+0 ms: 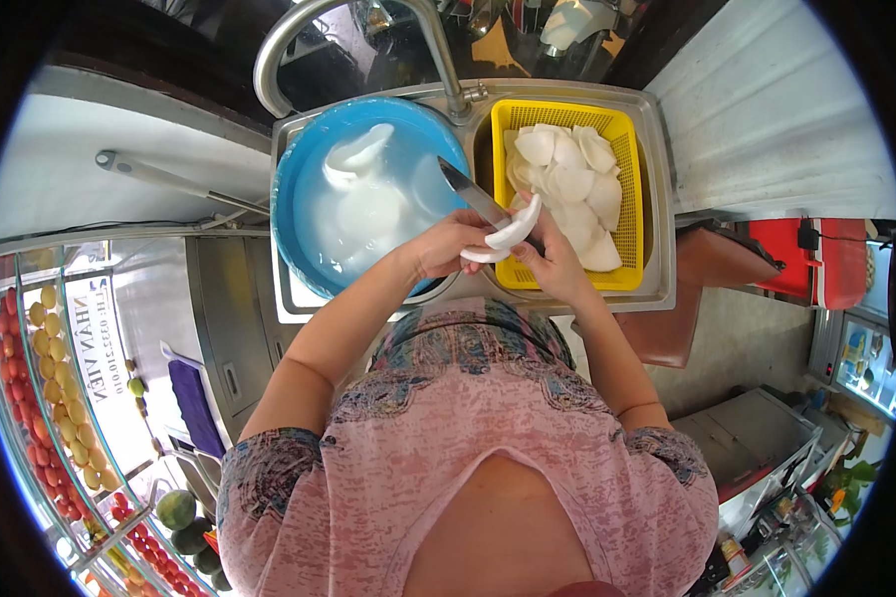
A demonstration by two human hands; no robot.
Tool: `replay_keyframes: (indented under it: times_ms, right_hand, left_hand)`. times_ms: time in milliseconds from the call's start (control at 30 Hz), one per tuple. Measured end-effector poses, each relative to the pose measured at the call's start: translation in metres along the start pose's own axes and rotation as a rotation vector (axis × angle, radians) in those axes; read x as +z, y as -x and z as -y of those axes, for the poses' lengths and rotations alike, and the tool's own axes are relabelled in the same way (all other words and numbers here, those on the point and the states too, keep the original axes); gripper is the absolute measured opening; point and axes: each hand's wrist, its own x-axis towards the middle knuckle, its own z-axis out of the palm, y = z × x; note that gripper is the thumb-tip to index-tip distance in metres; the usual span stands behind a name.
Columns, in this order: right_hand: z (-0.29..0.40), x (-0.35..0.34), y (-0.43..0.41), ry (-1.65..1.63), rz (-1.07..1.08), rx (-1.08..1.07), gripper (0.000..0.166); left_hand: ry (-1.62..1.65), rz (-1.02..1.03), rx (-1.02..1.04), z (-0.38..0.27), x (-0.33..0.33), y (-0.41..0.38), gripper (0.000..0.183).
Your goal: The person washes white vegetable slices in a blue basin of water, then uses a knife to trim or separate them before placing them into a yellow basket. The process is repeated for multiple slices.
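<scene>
My left hand [454, 243] grips a curved piece of white flesh, which looks like coconut [517, 226], above the gap between the two sink bowls. In my right hand [556, 261] is a knife [474, 192], its blade slanting up and left behind the piece; most of the handle is hidden by my fingers. My right thumb rests near the lower edge of the white flesh. To the left, a blue plastic basin [287, 216] holds cloudy water with several white pieces [358, 153] in it. On the right, a yellow plastic basket [629, 246] contains many thin white pieces [567, 179].
Both containers sit in a stainless steel double sink [661, 194]. A curved faucet [448, 67] rises at its back edge. A grey-handled rod [149, 172] leans at the left. Fruit shelves [60, 388] and watermelons [187, 526] lie lower left; a brown panel [661, 324] stands right.
</scene>
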Motion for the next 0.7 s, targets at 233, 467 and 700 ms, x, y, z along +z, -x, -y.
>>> replay_keyframes:
  times_ms: [233,467,700]
  right_hand:
    - [-0.073,-0.023,0.018,0.091,-0.02,0.299,0.062]
    - [-0.099,-0.049,0.027,0.343,-0.152,0.195,0.057]
    - [-0.05,-0.066,0.032,-0.052,-0.159,0.666,0.056]
  left_hand:
    - [-0.23,0.033,-0.146,0.026,-0.011,-0.048,0.021]
    - [-0.417,0.091,-0.147,0.047,-0.017,-0.107,0.038]
    - [-0.907,-0.503,0.202,0.046,-0.031,-0.108,0.043]
